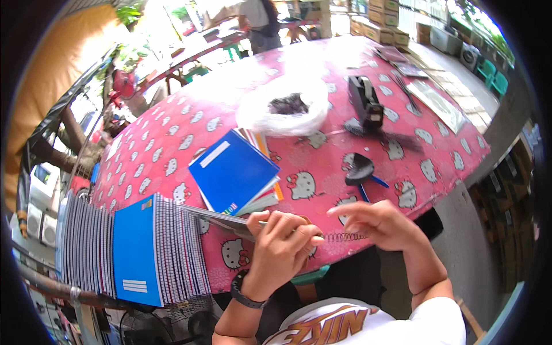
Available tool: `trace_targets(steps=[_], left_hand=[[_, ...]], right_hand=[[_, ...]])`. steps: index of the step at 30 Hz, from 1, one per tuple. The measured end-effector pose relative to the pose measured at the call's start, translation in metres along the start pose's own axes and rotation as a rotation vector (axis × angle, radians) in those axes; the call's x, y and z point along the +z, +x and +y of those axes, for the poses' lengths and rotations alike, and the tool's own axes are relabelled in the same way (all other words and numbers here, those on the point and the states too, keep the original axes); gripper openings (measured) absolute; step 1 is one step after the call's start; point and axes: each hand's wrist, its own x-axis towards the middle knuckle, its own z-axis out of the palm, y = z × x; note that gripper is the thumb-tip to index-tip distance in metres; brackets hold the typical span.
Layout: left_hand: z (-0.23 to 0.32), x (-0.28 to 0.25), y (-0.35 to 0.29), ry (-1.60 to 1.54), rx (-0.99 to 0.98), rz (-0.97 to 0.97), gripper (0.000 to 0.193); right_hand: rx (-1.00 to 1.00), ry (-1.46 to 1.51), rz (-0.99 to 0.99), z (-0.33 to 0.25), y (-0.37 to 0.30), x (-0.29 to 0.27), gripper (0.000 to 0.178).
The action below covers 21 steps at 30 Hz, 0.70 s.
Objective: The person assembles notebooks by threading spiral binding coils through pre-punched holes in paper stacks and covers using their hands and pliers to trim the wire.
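Observation:
In my left hand point(282, 244), which wears a dark wristband, is a thin notebook point(224, 218), seen nearly edge-on with my fingers closed around it. A dark metal spiral coil point(345, 237) sticks out from the notebook's right end. Over the coil's far end hovers my right hand point(382, 225), its fingers stretched out and apart; whether a fingertip touches the coil I cannot tell. Beyond my hands lies a pile of loose covers and pages topped by a blue notebook cover point(236, 171). Blue-handled pliers with a black head point(361, 170) lie past my right hand.
At the left table edge stands a long row of spiral-bound notebooks point(135, 253). A white plastic bag point(253, 112) holds dark coils. A black tape dispenser point(365, 106) and a bundle of thin dark coils point(402, 141) lie at the right. Another person point(259, 26) stands far off.

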Motion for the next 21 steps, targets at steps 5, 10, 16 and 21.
trace_targets(steps=[5,10,16,21], left_hand=[[0.008,-0.004,0.008,-0.077,0.0,0.023,0.021],[0.002,0.002,0.001,-0.033,0.056,0.076,0.018],[0.0,0.002,0.005,-0.047,-0.007,0.032,0.016],[0.007,0.001,0.005,-0.027,-0.048,0.07,0.012]], right_hand=[[0.118,-0.4,0.257,0.132,0.013,-0.066,0.055],[0.321,-0.449,-0.008,0.171,0.019,-0.066,0.066],[0.304,-0.634,0.101,0.174,0.035,-0.047,0.065],[0.024,0.356,0.11,0.122,0.033,-0.021,0.07]])
